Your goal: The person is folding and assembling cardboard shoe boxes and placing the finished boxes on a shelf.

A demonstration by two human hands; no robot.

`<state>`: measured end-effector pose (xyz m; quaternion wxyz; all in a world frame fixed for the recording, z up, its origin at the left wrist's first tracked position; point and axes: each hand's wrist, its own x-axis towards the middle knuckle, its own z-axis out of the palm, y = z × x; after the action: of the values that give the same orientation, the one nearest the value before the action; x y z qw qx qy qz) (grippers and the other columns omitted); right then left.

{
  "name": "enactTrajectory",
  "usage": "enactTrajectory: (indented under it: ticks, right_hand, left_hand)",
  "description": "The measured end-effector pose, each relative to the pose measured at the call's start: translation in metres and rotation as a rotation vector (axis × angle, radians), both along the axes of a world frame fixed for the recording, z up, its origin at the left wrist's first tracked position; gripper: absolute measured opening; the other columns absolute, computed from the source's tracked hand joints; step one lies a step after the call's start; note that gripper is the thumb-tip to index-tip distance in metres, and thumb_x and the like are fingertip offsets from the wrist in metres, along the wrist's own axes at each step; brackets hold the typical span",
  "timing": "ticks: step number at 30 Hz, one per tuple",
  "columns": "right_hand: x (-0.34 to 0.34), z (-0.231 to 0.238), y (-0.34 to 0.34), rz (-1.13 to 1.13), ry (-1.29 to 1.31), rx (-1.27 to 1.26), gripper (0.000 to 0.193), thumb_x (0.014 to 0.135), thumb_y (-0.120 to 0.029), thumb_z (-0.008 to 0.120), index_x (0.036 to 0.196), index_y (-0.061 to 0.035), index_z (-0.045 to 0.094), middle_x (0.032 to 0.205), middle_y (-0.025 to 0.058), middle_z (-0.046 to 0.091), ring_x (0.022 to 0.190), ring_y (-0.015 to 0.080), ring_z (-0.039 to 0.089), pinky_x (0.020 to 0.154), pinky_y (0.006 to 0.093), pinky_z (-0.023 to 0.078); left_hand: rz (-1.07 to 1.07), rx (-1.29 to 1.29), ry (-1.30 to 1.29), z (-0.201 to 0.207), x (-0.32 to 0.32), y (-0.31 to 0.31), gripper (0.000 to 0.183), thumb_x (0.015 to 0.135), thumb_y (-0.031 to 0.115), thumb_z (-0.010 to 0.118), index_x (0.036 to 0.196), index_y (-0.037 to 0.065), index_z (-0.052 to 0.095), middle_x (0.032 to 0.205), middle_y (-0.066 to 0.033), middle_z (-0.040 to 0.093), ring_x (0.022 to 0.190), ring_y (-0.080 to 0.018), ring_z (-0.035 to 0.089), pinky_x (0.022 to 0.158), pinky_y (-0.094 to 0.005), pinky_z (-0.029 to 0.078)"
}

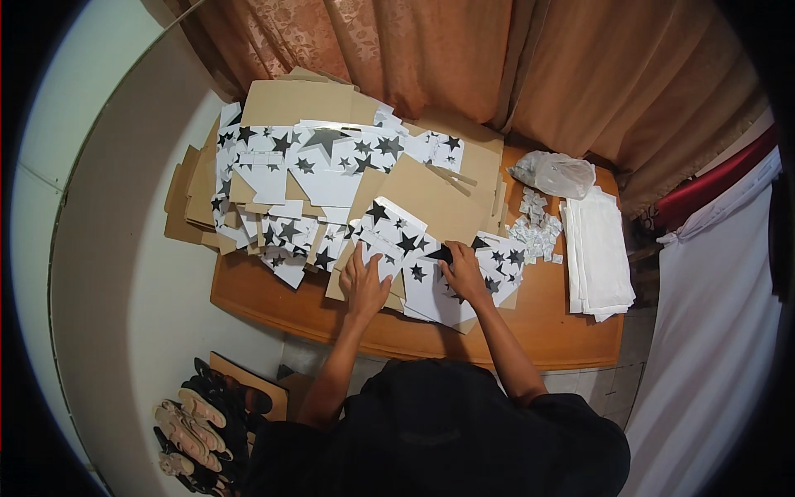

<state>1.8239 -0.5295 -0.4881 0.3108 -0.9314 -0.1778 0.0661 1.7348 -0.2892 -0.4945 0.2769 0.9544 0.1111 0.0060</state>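
Note:
My left hand [365, 286] lies on a white sheet [385, 240] printed with black stars, its fingers spread and pressing on the surface. To its right, my right hand [465, 272] rests on another star-printed white sheet [431, 300], fingers apart and pointing left. A plain brown cardboard piece [435, 199] lies just beyond both hands. Farther left and back spreads a large heap of star-printed white pieces [263, 184], mixed and overlapping with brown cardboard [290, 103]. Whether any fingertip is tucked under a sheet's edge is hidden.
On the wooden table [546, 348], small clear packets [534, 240] lie right of the sheets, with a plastic bag [555, 174] behind them. A stack of white sheets [595, 257] sits at the right. Brown curtains [422, 58] hang behind; shoes [199, 431] stand at lower left.

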Motion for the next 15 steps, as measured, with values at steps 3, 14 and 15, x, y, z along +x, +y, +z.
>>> enactTrajectory:
  ticks: [3, 14, 15]
  right_hand:
    - [0.001, -0.008, 0.001, -0.033, -0.008, -0.035, 0.045, 0.094, -0.018, 0.069, 0.135, -0.0058, 0.056, 0.124, 0.0175, 0.058, 0.119, 0.0373, 0.054, 0.102, 0.0451, 0.044]
    - [0.0, 0.005, 0.002, -0.167, 0.018, 0.388, 0.023, 0.093, -0.013, 0.069, 0.114, -0.0039, 0.069, 0.095, 0.0152, 0.061, 0.089, 0.0284, 0.062, 0.081, 0.0338, 0.049]
    - [-0.001, 0.013, 0.002, -0.149, 0.032, 0.419, 0.023, 0.093, -0.011, 0.069, 0.115, -0.0042, 0.069, 0.096, 0.0146, 0.062, 0.089, 0.0265, 0.063, 0.081, 0.0335, 0.049]
  left_hand:
    - [-0.024, 0.001, -0.02, -0.002, 0.002, 0.0, 0.056, 0.085, 0.021, 0.077, 0.135, 0.008, 0.055, 0.161, -0.0237, 0.02, 0.146, -0.0404, 0.023, 0.114, -0.0642, 0.019]
    - [0.027, -0.083, -0.144, 0.007, -0.006, 0.011, 0.056, 0.09, 0.03, 0.072, 0.138, 0.01, 0.052, 0.157, -0.0203, 0.028, 0.143, -0.0396, 0.028, 0.114, -0.0607, 0.019]
    - [0.04, -0.091, -0.182, 0.012, -0.007, 0.013, 0.055, 0.092, 0.033, 0.07, 0.138, 0.01, 0.052, 0.156, -0.0206, 0.03, 0.142, -0.0397, 0.03, 0.114, -0.0607, 0.019]
